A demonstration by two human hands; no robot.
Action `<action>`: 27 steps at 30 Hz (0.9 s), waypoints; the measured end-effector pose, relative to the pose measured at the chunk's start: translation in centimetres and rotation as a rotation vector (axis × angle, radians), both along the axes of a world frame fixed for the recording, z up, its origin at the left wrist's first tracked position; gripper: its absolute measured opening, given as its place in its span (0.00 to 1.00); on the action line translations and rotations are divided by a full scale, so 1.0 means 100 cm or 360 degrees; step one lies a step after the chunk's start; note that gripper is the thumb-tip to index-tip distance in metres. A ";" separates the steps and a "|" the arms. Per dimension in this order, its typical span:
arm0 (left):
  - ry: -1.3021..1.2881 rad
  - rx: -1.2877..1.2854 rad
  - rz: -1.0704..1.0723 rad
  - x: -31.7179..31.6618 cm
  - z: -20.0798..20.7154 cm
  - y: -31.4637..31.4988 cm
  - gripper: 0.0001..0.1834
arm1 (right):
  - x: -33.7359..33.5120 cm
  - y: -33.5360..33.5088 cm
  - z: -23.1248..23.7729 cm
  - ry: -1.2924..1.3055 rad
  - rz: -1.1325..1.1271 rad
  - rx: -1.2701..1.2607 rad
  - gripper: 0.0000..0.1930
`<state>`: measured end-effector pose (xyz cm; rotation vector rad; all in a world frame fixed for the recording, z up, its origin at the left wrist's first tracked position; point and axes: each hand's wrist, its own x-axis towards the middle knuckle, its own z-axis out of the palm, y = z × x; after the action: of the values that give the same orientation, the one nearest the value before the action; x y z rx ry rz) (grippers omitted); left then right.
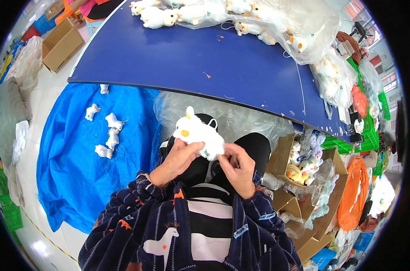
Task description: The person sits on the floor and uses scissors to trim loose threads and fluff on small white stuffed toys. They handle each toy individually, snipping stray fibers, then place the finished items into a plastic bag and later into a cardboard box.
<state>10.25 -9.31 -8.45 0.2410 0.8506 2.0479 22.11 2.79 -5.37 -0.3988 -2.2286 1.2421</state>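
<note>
A small white plush animal (207, 139) with yellow-orange patches and a thin white loop is held up over my lap. My left hand (177, 159) grips it from the left, with the thumb across its body. At its lower right end, the fingertips of my right hand (239, 168) are closed in a pinch on the edge of the plush. A small green mark shows beside those fingertips. Whether a thread or needle is also in that pinch is too small to tell.
A blue table (182, 58) stands ahead, with bagged white plush toys (259, 18) along its far side. Several plush toys (113, 137) lie on a blue sheet (69, 180) at left. A cardboard box (279, 158) of plush toys stands at right, near an orange bag (353, 194).
</note>
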 end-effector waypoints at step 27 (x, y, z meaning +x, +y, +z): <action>-0.0206 0.0937 -0.0116 -0.079 -0.017 -0.057 0.41 | -0.211 0.212 0.057 -0.0235 -0.0388 0.1391 0.20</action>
<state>2.38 -15.02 -10.19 0.4462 0.1394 2.1736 1.01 23.98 0.35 -0.3895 -2.4900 0.0565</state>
